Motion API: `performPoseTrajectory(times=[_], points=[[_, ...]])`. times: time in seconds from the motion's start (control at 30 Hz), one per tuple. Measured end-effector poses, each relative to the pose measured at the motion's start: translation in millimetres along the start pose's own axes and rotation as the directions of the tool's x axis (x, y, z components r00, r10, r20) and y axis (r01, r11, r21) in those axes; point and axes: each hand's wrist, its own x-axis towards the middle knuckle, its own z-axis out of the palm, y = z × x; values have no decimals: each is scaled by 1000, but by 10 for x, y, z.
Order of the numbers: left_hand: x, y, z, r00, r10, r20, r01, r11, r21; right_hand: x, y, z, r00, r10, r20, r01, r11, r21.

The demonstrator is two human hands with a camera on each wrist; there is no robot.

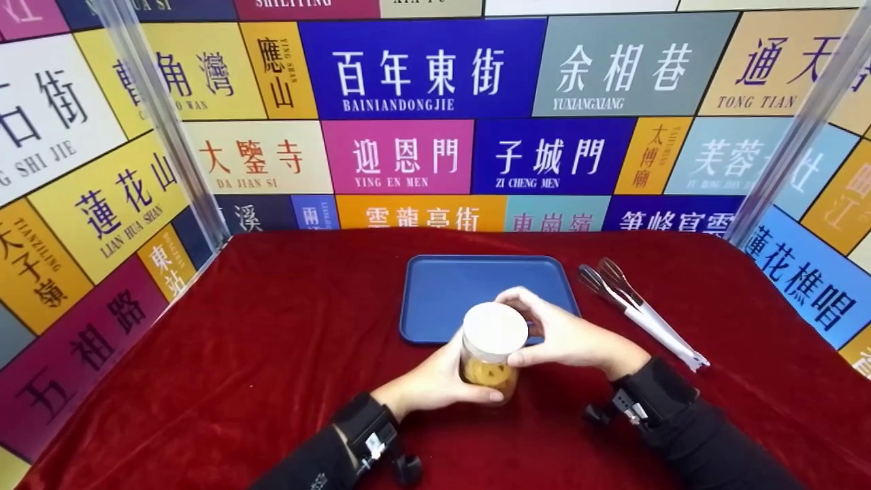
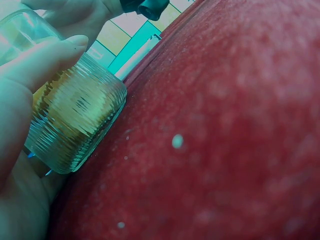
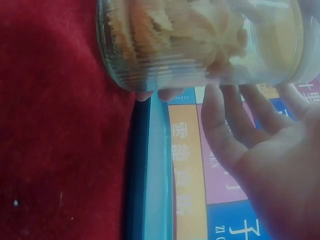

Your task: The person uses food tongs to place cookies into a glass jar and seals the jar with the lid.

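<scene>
A clear ribbed glass jar (image 1: 484, 376) with a white lid (image 1: 495, 328) stands just in front of the blue tray. Golden, cookie-like pieces lie inside it, seen close up through the jar wall (image 3: 165, 35) in the right wrist view. My left hand (image 1: 435, 378) grips the lower body of the jar, thumb across its front. At the top, my right hand (image 1: 571, 340) holds the lid from the right, thumb at the near edge and fingers round the far side. The lid appears seated on the jar.
Behind the jar lies the blue rectangular tray (image 1: 463, 286). Metal tongs with brown tips (image 1: 646, 320) rest on the red cloth (image 1: 306, 306) to its right. Panels with printed characters (image 1: 422, 68) stand behind and at both sides, with clear posts at the back corners.
</scene>
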Motion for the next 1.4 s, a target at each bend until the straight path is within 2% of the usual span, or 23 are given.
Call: performPoseTrajectory(times=[0.27,0.57,0.67,0.8,1.07,1.23,1.4], points=[[12,-30,-4,1000,21,10,-21,1000,-10,2,-20,16,1000,6,6,-5,999,-36],[13,-25,-17,999,30,22,-30,999,-29,13,-47,54,999,-4,-52,-5,985,-170],[7,-27,-16,999,41,20,-40,999,-30,12,-33,37,1000,-11,-21,8,992,-124],[1,-33,-12,999,31,11,-31,999,-10,0,-3,-13,999,-20,49,21,1000,-13],[-4,-26,-4,1000,-2,6,3,1000,-14,-15,43,-88,991,-55,119,39,990,134],[-1,-23,-4,1000,-5,0,5,1000,-11,-10,77,-94,988,-82,132,58,982,178],[3,-33,3,1000,1,3,0,1000,-21,-10,97,-96,988,-94,121,73,983,168]])
